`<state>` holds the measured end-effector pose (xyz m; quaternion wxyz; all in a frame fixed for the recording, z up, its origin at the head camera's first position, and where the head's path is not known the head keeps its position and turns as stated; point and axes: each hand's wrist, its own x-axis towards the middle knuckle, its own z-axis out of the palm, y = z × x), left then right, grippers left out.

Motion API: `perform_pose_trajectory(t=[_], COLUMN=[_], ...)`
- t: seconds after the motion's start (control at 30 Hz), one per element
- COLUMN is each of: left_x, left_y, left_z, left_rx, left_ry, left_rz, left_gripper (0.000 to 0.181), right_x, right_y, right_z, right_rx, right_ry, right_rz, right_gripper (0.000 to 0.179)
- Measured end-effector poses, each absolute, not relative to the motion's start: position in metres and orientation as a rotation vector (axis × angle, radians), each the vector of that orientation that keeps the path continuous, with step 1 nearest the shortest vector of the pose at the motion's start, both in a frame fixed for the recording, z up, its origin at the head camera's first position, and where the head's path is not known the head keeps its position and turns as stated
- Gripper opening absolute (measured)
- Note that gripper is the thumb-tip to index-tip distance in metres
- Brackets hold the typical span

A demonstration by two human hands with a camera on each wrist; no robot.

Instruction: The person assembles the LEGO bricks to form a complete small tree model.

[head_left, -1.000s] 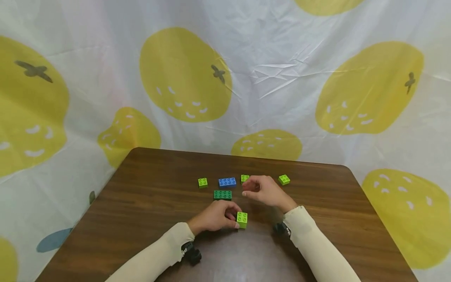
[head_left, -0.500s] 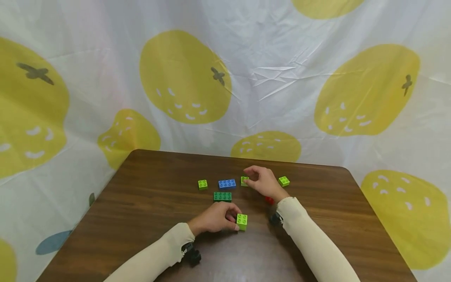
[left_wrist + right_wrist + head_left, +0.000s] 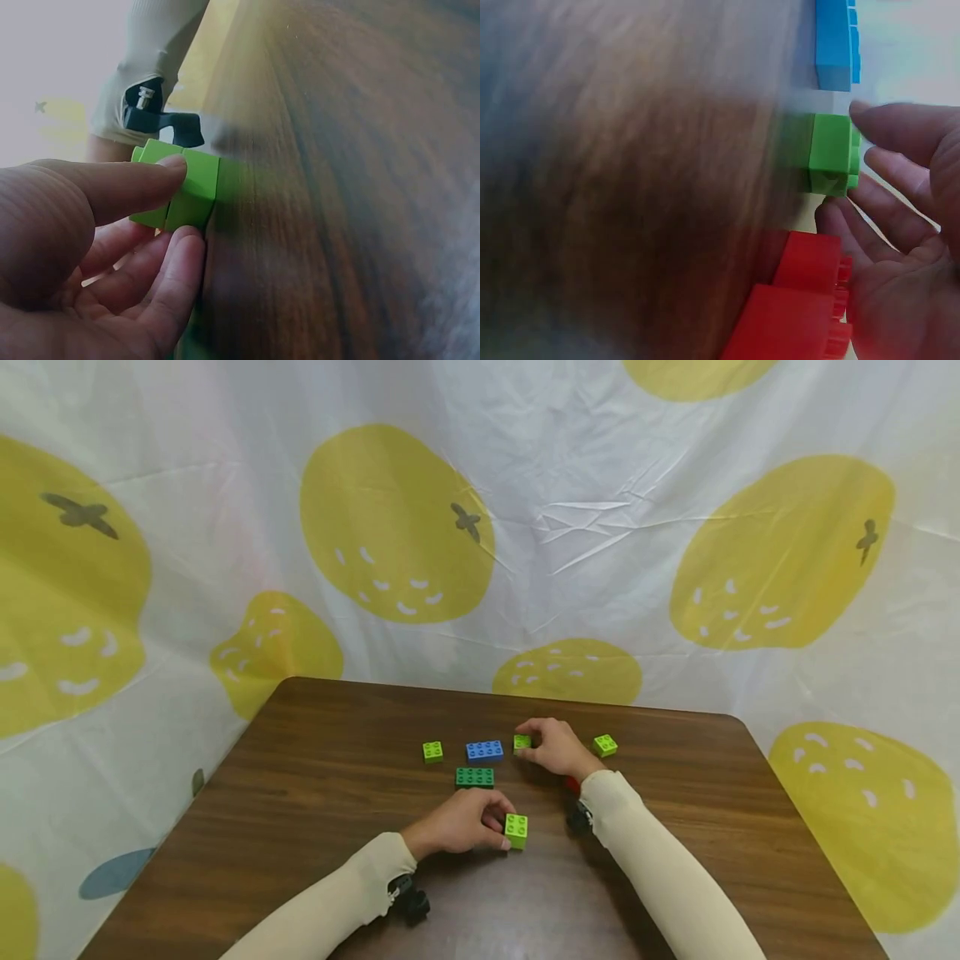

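Head: the right hand (image 3: 558, 748) now reaches farther out, to a lone lime brick (image 3: 522, 742)—apparently within grasp—beyond the left hand (image 3: 461, 822). Left wrist: thumb and fingertips pinch two stacked lime bricks (image 3: 193, 191). Right wrist: parted fingers flank that lone brick, contact unclear, red bricks (image 3: 787, 319) near the palm.

Surface (image 3: 322, 777): brown wood-grain, rounded far corners. Clock centred on dark green brick (image 3: 475, 777). Blue brick (image 3: 484, 751) at 12. First lime brick (image 3: 432, 752) at 10; second lime brick (image 3: 522, 742) at 2; third lime brick (image 3: 605, 744), farther out, between 2 and 3. Two red bricks (image 3: 787, 319) at 3. Lime stack (image 3: 516, 831), two high, at 5.
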<state>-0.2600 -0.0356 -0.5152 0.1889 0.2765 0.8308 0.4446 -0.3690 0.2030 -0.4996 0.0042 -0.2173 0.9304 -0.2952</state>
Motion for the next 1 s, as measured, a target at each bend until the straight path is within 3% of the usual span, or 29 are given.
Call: perform_pose_trajectory(t=[0.5, 1.0], left_x=[-0.259, -0.26], left_y=[-0.032, -0.035], left_z=[-0.512, -0.514], left_rx=[0.825, 0.787], left_ry=[2.324, 2.331], left_rz=[1.275, 1.268], left_gripper=[0.037, 0.034], right_x=[-0.368, -0.341], right_y=[0.208, 0.205], right_z=[-0.498, -0.481], right_rx=[-0.628, -0.754], right_ry=[2.91, 2.859], right_rz=[-0.923, -0.999], right_gripper=[0.034, 0.037])
